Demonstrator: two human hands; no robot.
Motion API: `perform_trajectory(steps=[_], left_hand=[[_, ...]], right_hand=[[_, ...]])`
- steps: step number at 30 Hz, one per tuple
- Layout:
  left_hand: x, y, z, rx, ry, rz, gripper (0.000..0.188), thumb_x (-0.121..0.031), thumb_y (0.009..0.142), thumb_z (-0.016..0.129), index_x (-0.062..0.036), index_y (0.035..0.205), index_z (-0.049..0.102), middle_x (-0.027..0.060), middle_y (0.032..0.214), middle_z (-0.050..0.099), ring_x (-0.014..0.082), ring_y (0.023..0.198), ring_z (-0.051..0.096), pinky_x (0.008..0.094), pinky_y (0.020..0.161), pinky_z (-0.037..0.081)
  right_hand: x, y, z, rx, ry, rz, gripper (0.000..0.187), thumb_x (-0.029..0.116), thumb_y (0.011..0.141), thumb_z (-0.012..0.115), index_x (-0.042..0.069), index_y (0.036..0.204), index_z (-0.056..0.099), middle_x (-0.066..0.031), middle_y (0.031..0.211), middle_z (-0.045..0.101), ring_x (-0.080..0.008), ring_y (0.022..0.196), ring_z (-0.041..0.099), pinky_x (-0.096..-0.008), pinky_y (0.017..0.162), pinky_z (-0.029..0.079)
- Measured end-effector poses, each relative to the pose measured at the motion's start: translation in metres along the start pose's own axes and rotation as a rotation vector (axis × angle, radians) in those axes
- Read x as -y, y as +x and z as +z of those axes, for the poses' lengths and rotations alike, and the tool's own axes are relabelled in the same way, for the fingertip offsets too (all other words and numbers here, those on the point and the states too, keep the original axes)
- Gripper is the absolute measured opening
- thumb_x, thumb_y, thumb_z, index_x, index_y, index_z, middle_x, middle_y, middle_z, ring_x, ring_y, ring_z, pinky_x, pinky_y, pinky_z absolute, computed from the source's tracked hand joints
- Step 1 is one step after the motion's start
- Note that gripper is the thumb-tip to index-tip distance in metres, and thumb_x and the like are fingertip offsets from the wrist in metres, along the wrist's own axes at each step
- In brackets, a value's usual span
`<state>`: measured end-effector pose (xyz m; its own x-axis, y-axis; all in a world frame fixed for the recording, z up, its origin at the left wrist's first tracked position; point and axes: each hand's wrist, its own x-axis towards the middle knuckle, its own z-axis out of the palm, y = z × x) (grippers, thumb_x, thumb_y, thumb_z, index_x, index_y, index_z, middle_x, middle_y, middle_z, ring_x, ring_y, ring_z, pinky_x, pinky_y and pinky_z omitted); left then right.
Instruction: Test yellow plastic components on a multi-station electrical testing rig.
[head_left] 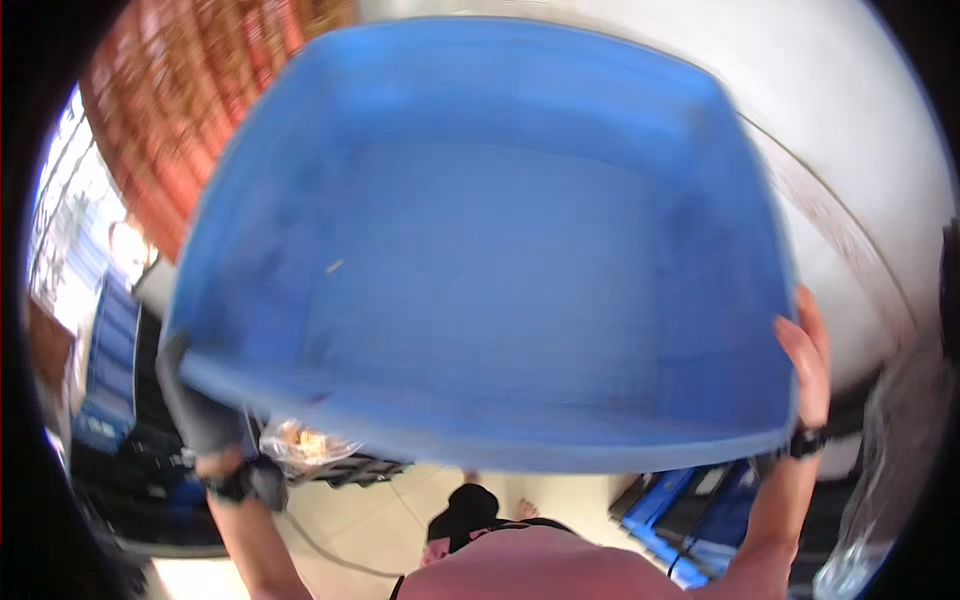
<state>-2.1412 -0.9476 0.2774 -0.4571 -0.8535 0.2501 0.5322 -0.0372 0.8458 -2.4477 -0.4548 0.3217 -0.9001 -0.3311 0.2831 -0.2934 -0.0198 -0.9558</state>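
Observation:
A large blue plastic bin [500,270] fills most of the view, lifted and tilted so its inside faces me. Apart from a small pale speck on its base, I see nothing inside. At its lower left corner my left hand [200,400], in a dark grey glove, is closed on the rim; its fingers are partly hidden and blurred. My bare right hand [812,360] grips the opposite side wall, thumb on the rim and the other fingers mostly out of sight.
A red-brown curtain [190,110] hangs at the far left beside a bright window. White wall [850,110] rises at the right. Blue and black crates [690,510] stand at lower right, more at left. A clear bag with yellowish contents [305,445] sits below the bin, above pale floor tiles.

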Motion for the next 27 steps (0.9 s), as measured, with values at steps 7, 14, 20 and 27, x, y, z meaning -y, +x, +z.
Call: perform_trajectory(steps=[7,14,20,27], left_hand=[[-0.119,-0.182,-0.115,-0.432,0.642,0.264,0.066,-0.039,0.097,0.052,-0.003,0.149,0.035,0.0152,0.152,0.036,0.0344,0.137,0.04,0.0461,0.114,0.034],[-0.173,-0.319,-0.184,-0.741,0.611,0.218,0.055,-0.031,0.093,0.057,-0.0023,0.138,0.047,0.0122,0.136,0.05,0.0277,0.123,0.049,0.0397,0.105,0.041],[-0.258,-0.525,-0.279,-1.138,0.411,0.236,0.045,-0.025,0.09,0.061,-0.0016,0.13,0.057,0.0097,0.122,0.061,0.022,0.111,0.058,0.0342,0.097,0.046],[-0.324,-0.664,-0.365,-1.382,0.597,0.245,0.023,-0.014,0.091,0.052,-0.0018,0.107,0.064,0.0021,0.102,0.06,0.0124,0.097,0.055,0.027,0.09,0.044]], right_hand=[[-0.004,-0.039,0.071,0.552,0.044,-0.083,0.031,0.026,0.092,0.071,0.004,0.105,0.054,0.0009,0.096,0.045,-0.0101,0.089,0.043,-0.0266,0.078,0.041],[-0.003,-0.135,0.213,0.978,0.043,0.009,0.034,0.03,0.091,0.069,0.006,0.089,0.045,0.0009,0.076,0.043,-0.0097,0.069,0.042,-0.0307,0.058,0.038],[0.01,-0.267,0.32,1.272,0.24,0.189,0.031,0.01,0.093,0.062,-0.002,0.122,0.058,-0.0058,0.11,0.065,-0.0131,0.099,0.06,-0.033,0.087,0.05],[0.033,-0.411,0.452,1.447,0.201,0.257,0.022,0.018,0.091,0.063,0.002,0.104,0.054,-0.0035,0.095,0.061,-0.0097,0.082,0.056,-0.026,0.076,0.048]])
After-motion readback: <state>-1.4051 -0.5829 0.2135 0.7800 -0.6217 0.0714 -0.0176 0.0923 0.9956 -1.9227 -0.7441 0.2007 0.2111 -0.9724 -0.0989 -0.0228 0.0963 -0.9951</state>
